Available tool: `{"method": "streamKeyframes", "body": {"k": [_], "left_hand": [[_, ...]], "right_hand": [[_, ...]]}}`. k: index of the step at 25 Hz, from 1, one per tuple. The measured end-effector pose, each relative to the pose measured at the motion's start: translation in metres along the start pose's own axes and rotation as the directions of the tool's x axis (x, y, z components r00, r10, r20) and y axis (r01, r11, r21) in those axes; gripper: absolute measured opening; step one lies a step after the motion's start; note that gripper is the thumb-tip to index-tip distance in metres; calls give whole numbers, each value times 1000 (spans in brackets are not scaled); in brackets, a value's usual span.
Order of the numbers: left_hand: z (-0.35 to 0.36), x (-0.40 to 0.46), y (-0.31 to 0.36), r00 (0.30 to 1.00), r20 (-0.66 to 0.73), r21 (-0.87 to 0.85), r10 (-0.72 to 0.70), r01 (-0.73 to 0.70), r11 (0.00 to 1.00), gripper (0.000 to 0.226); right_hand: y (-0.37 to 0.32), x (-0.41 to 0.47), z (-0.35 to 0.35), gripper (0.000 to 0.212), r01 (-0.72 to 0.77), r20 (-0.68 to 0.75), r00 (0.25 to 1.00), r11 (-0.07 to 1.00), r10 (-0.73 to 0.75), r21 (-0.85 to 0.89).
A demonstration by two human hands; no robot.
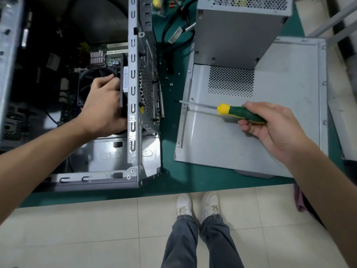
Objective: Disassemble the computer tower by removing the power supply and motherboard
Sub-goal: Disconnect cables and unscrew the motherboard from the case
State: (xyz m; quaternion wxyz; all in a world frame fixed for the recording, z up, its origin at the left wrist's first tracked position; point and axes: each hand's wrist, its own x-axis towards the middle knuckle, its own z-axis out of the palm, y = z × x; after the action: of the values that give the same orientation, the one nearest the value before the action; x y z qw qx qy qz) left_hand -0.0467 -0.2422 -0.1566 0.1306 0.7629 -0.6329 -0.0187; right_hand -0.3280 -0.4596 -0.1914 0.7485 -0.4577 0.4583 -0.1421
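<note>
1. My left hand (104,107) reaches inside the open tower (133,97), fingers curled round the black rear fan (100,74); the motherboard (108,57) sits behind it.
2. My right hand (270,124) grips the screwdriver (228,111) over the side panel (251,132); the power supply (237,29) already stands outside.
3. Next, I judge: free the fan, then undo the board screws.

**Colours on the bench**

Worktop (173,182): teal-green mat. Tower case (135,89): bare silver-grey steel, honeycomb-punched rear grille, dark inside. Fan (100,74): black. Motherboard (111,59): green patches, with a silver finned heatsink. Side panel (270,132): flat light grey with a square field of small round perforations. Power supply (235,33): grey box, same dot-hole pattern on top. Screwdriver (239,112): dark green handle, yellow collar, silver shaft. Cables (170,35): black with white labels. Floor (96,229): cream tiles, grey grout lines. Shoes (183,205): white. Jeans (181,244): washed grey-blue.
</note>
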Motion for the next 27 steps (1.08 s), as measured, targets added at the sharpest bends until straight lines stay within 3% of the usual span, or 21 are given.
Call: {"method": "streamKeyframes", "body": {"k": [3, 10, 14, 17, 22, 24, 27], "left_hand": [[1, -1, 0, 1000, 13, -7, -23, 23, 1000, 42], [3, -2, -4, 998, 33, -2, -52, 52, 999, 44], [4, -2, -7, 996, 44, 12, -73, 72, 997, 47], [5, -2, -7, 996, 38, -1, -79, 79, 997, 46], [6, -2, -8, 997, 34, 14, -65, 65, 998, 42], [6, -2, -9, 998, 35, 24, -59, 59, 998, 43], [6, -2, -9, 996, 55, 13, -71, 70, 997, 45]], "right_hand": [[2, -7, 14, 34, -132, 119, 985, 990, 126, 47], [8, -15, 64, 26, -145, 376, 915, 989, 146, -33], [17, -11, 113, 9, -41, 252, 959, 942, 131, -334], [32, -7, 141, 17, -51, 143, 985, 949, 100, -311], [48, -10, 158, 20, -53, 92, 992, 946, 87, -320], [47, -12, 161, 12, -20, 95, 994, 935, 57, -353], [43, -14, 161, 18, 70, 67, 997, 911, -46, -407]]}}
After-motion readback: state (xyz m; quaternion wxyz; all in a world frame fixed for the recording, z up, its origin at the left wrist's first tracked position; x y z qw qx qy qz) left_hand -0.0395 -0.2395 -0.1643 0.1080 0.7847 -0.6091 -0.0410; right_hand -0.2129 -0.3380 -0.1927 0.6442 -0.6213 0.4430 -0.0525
